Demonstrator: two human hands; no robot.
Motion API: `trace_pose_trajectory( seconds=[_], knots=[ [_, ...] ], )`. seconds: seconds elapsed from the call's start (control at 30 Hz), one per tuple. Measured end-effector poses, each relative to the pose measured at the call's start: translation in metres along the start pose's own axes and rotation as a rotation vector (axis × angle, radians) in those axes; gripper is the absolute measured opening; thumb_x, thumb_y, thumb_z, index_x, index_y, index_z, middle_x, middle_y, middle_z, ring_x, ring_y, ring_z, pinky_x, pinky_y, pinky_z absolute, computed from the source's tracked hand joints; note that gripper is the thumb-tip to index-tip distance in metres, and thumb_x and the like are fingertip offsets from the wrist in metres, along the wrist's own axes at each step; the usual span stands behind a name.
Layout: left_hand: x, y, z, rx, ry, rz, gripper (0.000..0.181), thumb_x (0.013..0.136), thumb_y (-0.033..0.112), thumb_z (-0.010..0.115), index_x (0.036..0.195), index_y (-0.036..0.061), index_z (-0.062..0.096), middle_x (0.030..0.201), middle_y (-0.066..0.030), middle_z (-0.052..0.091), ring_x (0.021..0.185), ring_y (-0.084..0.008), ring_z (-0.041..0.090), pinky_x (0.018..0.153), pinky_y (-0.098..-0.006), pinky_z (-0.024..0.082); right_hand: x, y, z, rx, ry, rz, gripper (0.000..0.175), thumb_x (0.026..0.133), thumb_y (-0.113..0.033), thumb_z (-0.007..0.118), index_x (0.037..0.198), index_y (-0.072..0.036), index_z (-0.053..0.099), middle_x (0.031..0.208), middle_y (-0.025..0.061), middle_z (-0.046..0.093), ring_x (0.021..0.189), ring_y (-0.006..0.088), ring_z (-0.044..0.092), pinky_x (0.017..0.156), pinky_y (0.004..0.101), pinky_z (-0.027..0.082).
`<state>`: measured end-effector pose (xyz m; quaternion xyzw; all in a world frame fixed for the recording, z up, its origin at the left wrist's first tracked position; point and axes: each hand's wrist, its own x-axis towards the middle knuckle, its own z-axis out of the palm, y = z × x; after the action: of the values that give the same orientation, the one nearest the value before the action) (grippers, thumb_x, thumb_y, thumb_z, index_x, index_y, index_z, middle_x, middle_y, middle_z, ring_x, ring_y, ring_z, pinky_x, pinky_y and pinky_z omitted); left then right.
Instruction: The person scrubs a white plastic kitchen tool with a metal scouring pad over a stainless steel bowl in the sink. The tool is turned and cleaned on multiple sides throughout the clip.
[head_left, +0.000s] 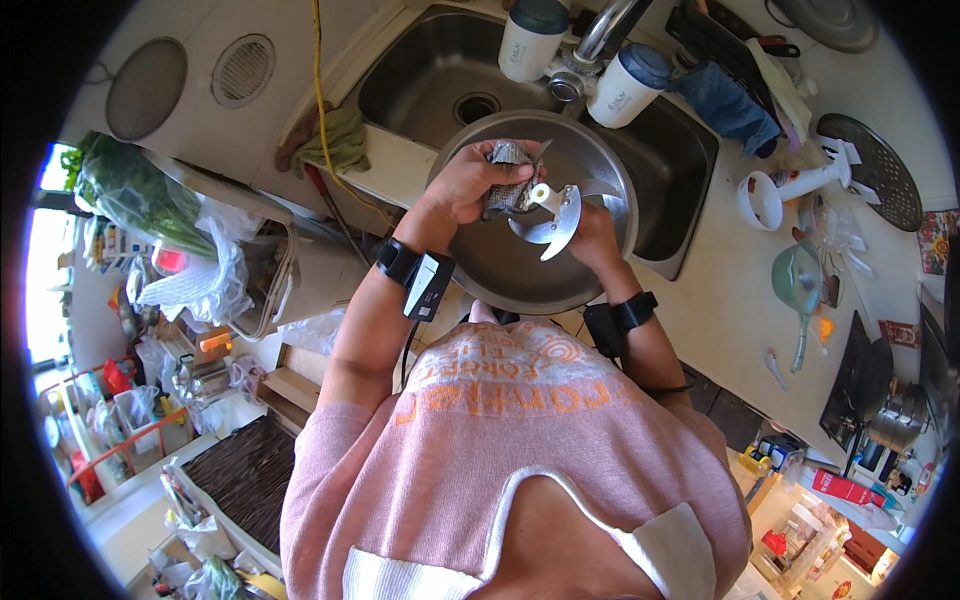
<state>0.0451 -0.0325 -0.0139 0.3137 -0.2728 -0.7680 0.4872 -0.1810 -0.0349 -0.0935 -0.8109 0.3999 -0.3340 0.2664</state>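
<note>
My left hand (476, 176) grips a crumpled grey mesh cleaning cloth (512, 193), which touches the blade unit. A narrow metal tip pokes out past the fingers of that hand. My right hand (596, 236) holds a food-processor blade (564, 225) with curved metal wings and a cream plastic hub. Both hands are over a wide metal basin (469, 266), which lies across the front of a double-bowl steel sink (412, 71). The fingers of my right hand are partly hidden behind the blade.
Past the basin stand a chrome faucet (604, 30) and two white canisters with dark blue tops (529, 45). A green ladle (796, 281) and a white hand-blender part (810, 180) are on the right counter. A green rag (341, 142) and a yellow cord (321, 97) are at left.
</note>
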Motion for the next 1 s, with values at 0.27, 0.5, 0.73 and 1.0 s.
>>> trace_pose_trajectory(
  seconds=[0.27, 0.5, 0.73, 1.0],
  knots=[
    [0.005, 0.010, -0.005, 0.130, -0.040, -0.033, 0.034, 0.081, 0.002, 0.070, 0.114, 0.0004, 0.061, 0.091, -0.0084, 0.067, 0.080, -0.0154, 0.065, 0.073, -0.0288, 0.055, -0.001, 0.001, -0.003, 0.046, -0.213, -0.023, 0.017, 0.069, -0.007, 0.062, 0.085, 0.000, 0.064, 0.076, 0.0226, 0.062, 0.073, 0.0412, 0.062, 0.066, 0.0450, 0.050],
    [0.007, 0.011, -0.010, 0.141, 0.017, -0.025, 0.028, 0.079, -0.001, 0.071, 0.106, -0.0020, 0.063, 0.087, -0.0098, 0.067, 0.077, -0.0176, 0.066, 0.072, -0.0292, 0.055, 0.001, -0.005, -0.007, 0.008, -0.358, -0.005, 0.017, 0.070, -0.007, 0.061, 0.086, -0.001, 0.065, 0.076, 0.0226, 0.062, 0.074, 0.0406, 0.062, 0.065, 0.0430, 0.050],
    [0.008, 0.011, -0.015, 0.113, 0.084, 0.074, 0.024, 0.082, 0.002, 0.070, 0.104, -0.0004, 0.063, 0.089, -0.0110, 0.068, 0.079, -0.0187, 0.066, 0.073, -0.0308, 0.056, -0.002, -0.006, -0.006, 0.120, -0.209, -0.062, 0.014, 0.076, -0.015, 0.062, 0.083, -0.003, 0.065, 0.077, 0.0195, 0.064, 0.073, 0.0397, 0.062, 0.064, 0.0425, 0.050],
    [0.008, -0.003, -0.032, 0.071, 0.161, 0.023, 0.025, 0.087, 0.005, 0.065, 0.112, 0.0008, 0.061, 0.097, -0.0122, 0.068, 0.085, -0.0202, 0.067, 0.079, -0.0330, 0.056, -0.013, 0.007, -0.003, 0.681, -0.034, 0.167, 0.031, 0.075, -0.015, 0.074, 0.101, -0.002, 0.064, 0.094, 0.0088, 0.065, 0.086, 0.0214, 0.062, 0.078, 0.0342, 0.048]
  ],
)
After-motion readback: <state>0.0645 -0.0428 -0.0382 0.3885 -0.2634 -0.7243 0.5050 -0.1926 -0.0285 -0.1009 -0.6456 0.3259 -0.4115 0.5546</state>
